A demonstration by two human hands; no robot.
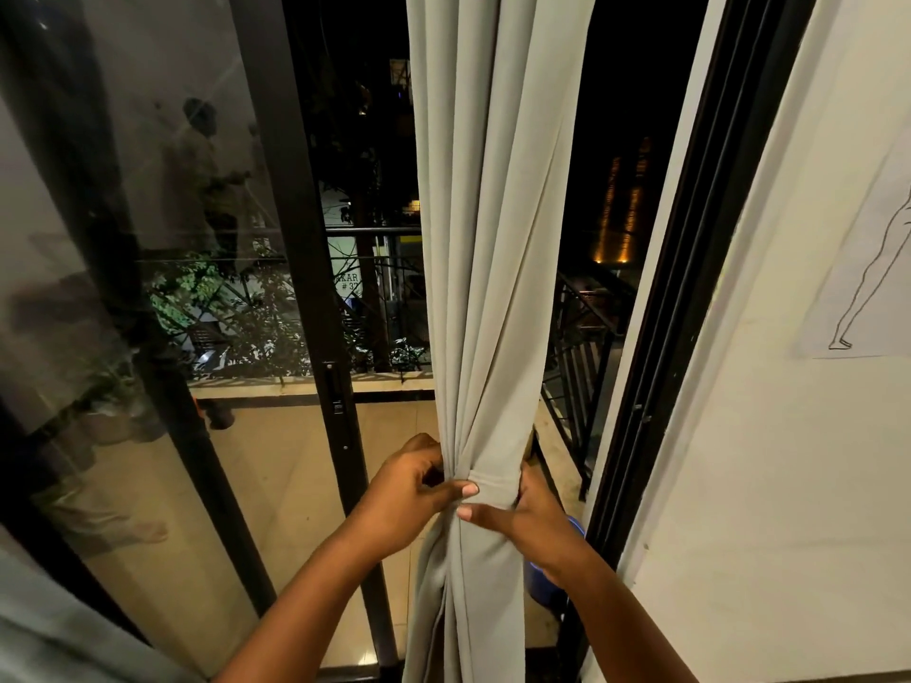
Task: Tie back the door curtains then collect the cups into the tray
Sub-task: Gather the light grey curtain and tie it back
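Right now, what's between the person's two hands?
In the head view, the gathered grey curtain, cinched by its band, lies between the left hand and right hand.

The single head-worn wide-angle camera looks forward and slightly down from close behind the person's forearms, facing the gathered curtain (485,288) in the open sliding door (315,337), with the balcony railing (581,337) beyond and a wall (788,485) at right.
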